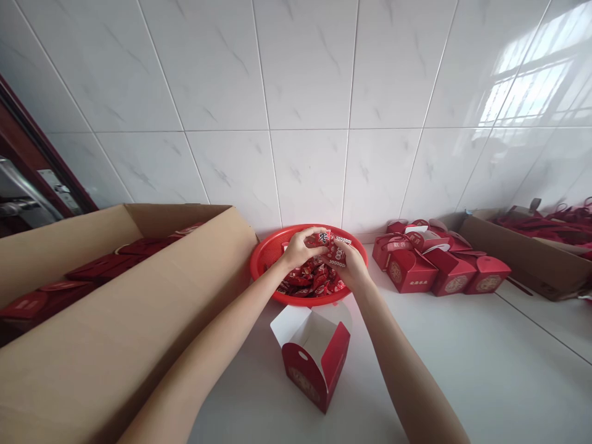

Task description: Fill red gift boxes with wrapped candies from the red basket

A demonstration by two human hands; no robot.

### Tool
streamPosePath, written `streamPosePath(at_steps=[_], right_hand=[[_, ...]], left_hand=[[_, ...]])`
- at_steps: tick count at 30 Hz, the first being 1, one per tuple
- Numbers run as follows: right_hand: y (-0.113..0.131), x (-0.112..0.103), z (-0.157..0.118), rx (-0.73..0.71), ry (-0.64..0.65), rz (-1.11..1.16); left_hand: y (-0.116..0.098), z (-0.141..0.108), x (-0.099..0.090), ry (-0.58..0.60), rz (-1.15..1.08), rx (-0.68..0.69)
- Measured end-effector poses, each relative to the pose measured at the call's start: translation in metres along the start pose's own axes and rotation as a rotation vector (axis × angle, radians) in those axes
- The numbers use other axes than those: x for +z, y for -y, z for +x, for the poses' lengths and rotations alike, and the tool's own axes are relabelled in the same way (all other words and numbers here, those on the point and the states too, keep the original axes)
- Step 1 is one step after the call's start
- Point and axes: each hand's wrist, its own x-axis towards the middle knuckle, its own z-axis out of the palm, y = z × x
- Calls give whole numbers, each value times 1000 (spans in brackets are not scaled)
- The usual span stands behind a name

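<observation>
No text can be read with certainty. The red candy packets held over the basket carry one bold black Chinese-style character and smaller white print. At right, a closed gift box shows a row of small pale characters, too small to read. The open gift box, nearer, bears a round gold emblem, its lettering illegible.
</observation>
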Motion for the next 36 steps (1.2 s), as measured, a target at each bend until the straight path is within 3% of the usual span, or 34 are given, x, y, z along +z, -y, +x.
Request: streamPosePath(at_steps=[13, 21, 36], right_hand=[[2, 3, -3, 0, -65, -74], [2, 3, -5, -4, -76, -144], [2, 6, -13, -10, 33, -287]], left_hand=[[-4, 0, 0, 12, -34, -57], [-6, 2, 0, -42, -22, -84], [4, 5, 0, -53, -15, -37]])
